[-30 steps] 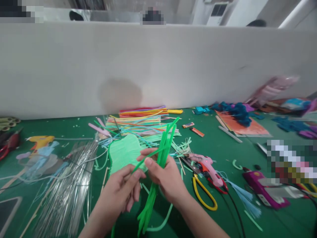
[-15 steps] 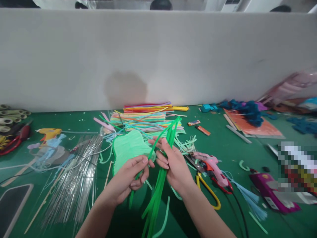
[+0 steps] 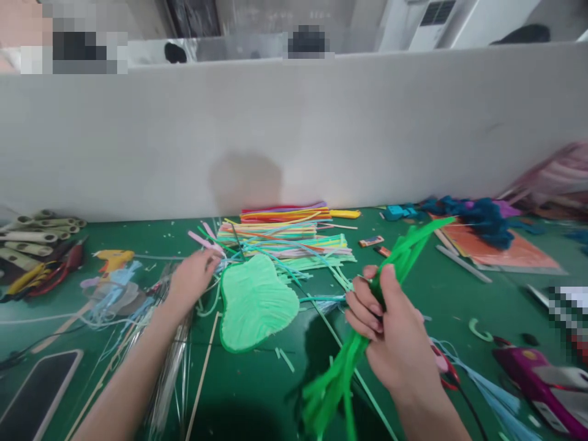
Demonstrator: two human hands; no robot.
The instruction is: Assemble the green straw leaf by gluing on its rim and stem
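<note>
Green pipe cleaners (image 3: 367, 331) run in a bunch from the bottom centre of the frame up toward the right, clamped in the fist of the right hand (image 3: 390, 324) at lower right. Just left of it, a pale green leaf shape (image 3: 255, 303) lies flat on the green table (image 3: 413, 288). Further left, the left hand (image 3: 193, 275) reaches out with fingers loosely spread, resting on loose strands and gripping nothing visible. Behind the leaf, at centre frame, sits a stack of coloured pipe cleaners (image 3: 285, 236).

Both forearms bare, no sleeves or jewellery.
</note>
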